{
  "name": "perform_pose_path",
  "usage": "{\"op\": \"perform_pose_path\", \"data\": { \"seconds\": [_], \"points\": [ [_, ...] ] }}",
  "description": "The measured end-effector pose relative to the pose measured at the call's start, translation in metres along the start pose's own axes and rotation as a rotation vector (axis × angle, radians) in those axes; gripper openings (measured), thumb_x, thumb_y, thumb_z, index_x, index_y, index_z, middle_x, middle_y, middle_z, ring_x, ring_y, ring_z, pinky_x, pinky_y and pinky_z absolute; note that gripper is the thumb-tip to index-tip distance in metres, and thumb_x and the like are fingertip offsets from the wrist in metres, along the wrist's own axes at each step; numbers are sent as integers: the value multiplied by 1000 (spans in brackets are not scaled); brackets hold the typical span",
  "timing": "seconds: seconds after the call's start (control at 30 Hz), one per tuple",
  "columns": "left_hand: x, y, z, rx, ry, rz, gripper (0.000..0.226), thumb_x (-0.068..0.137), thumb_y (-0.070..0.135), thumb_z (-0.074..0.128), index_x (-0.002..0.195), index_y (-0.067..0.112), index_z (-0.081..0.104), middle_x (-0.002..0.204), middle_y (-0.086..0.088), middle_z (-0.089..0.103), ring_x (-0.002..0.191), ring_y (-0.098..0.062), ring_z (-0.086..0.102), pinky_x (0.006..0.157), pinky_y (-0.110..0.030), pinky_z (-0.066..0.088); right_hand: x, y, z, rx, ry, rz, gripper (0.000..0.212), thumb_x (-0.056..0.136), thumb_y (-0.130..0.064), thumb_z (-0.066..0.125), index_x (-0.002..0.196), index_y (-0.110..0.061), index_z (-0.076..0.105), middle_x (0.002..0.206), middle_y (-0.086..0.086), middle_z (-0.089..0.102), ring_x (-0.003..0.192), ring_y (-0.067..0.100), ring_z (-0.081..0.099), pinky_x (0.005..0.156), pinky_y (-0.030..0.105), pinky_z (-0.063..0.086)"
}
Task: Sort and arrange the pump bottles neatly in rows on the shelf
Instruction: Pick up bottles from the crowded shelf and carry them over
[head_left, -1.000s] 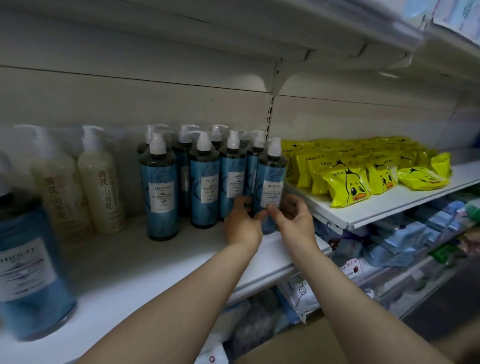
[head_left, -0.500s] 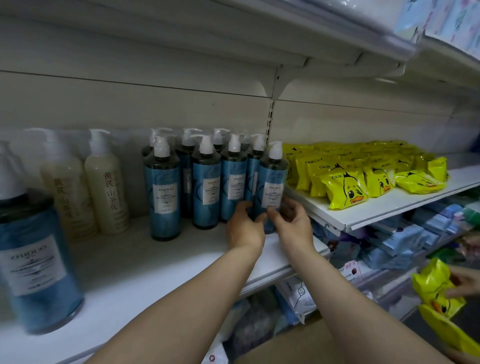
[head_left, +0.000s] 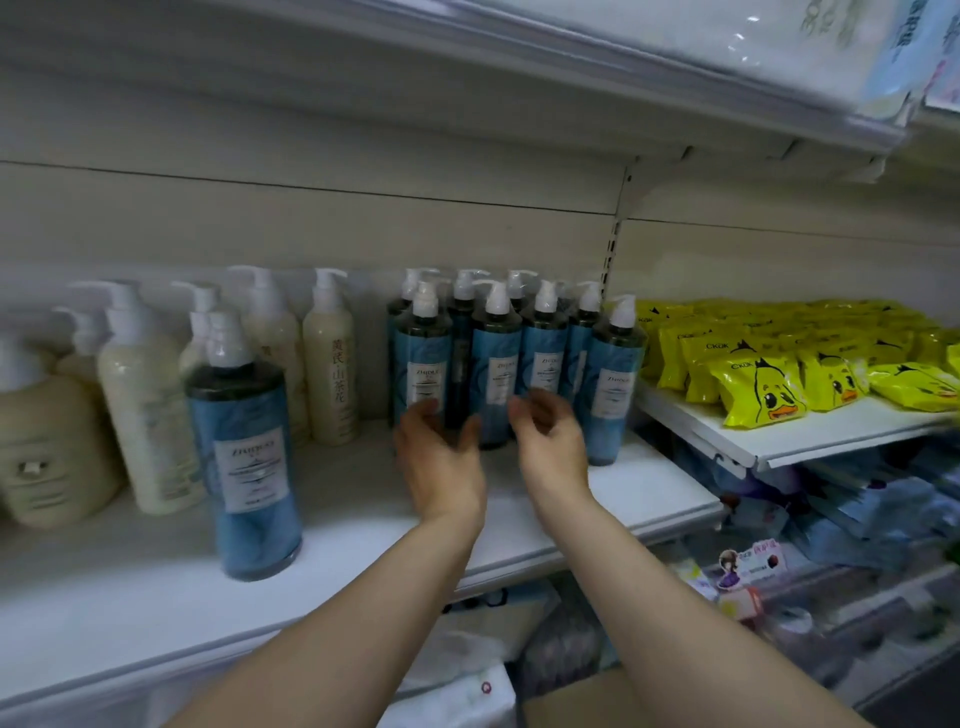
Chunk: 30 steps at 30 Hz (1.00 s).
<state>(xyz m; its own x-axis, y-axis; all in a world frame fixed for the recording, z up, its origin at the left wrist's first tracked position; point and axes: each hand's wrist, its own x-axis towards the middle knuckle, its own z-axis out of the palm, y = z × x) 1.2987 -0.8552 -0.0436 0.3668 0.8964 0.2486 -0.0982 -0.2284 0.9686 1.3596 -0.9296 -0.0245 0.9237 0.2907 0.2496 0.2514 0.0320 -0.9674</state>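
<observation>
Several blue pump bottles (head_left: 496, 364) stand in a tight group at the back right of the white shelf (head_left: 363, 525). The rightmost blue bottle (head_left: 613, 384) stands at the shelf's right end. One blue bottle (head_left: 244, 457) stands alone nearer the front left. Cream pump bottles (head_left: 330, 364) line the back left. My left hand (head_left: 441, 457) and my right hand (head_left: 550, 441) hover in front of the blue group, fingers loosely curved, holding nothing. Both are blurred by motion.
Yellow duck packets (head_left: 763, 389) fill the neighbouring shelf on the right. A squat cream bottle (head_left: 47, 447) sits at the far left. An upper shelf (head_left: 467, 78) hangs overhead. Packaged goods (head_left: 852, 519) crowd the lower shelves.
Both hands have let go of the rightmost blue bottle and drawn back to the left. The view has swung left, showing more cream bottles.
</observation>
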Motion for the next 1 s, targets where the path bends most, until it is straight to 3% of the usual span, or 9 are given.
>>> {"op": "perform_pose_path", "data": {
  "seconds": [0.1, 0.17, 0.33, 0.5, 0.73, 1.0],
  "points": [
    [15, -9, -18, 40, 48, -2, 55, 85, 33, 75, 131, 21, 46, 138, -9, 48, 126, -28, 50, 106, -48, 44, -4, 8, 20, -30, -97, 20, 53, 98, -34, 63, 146, -20, 47, 145, 3, 54, 129, 17, 52, 98, 24, 40],
    [23, -13, -26, 115, 65, -31, 65, 86, 32, 75, 141, 16, 44, 144, -13, 43, 133, -33, 43, 110, -49, 38, -5, 12, 28, -27, -118, 26, 58, 99, -34, 62, 151, -19, 42, 153, 2, 48, 138, 19, 46, 106, 25, 38],
    [39, -21, -30, 94, -5, -87, 77, 87, 27, 75, 152, 17, 35, 153, -11, 39, 140, -30, 40, 115, -43, 35, -1, 20, 34, -38, -60, 10, 57, 100, -28, 61, 152, -20, 40, 151, 1, 48, 139, 19, 46, 111, 28, 38],
    [45, -16, -26, 89, -31, -88, 67, 90, 19, 71, 150, 19, 39, 145, -8, 52, 133, -27, 49, 107, -31, 37, 8, 33, 39, -92, -42, 8, 60, 99, -30, 61, 153, -25, 37, 154, 4, 45, 141, 21, 44, 118, 42, 37],
    [52, -23, -22, 104, -31, -84, 64, 85, 24, 76, 143, 24, 48, 136, -5, 60, 126, -26, 55, 102, -34, 44, 10, 39, 38, -101, -46, 11, 63, 96, -31, 64, 153, -29, 37, 153, -2, 47, 139, 18, 46, 116, 41, 40],
    [54, -22, -18, 140, -88, -40, 67, 87, 22, 75, 147, 22, 44, 143, -6, 55, 133, -25, 49, 106, -32, 39, 7, 41, 38, -112, -46, 35, 60, 95, -30, 65, 149, -32, 41, 147, -4, 53, 134, 18, 51, 112, 42, 43]
  ]
}}
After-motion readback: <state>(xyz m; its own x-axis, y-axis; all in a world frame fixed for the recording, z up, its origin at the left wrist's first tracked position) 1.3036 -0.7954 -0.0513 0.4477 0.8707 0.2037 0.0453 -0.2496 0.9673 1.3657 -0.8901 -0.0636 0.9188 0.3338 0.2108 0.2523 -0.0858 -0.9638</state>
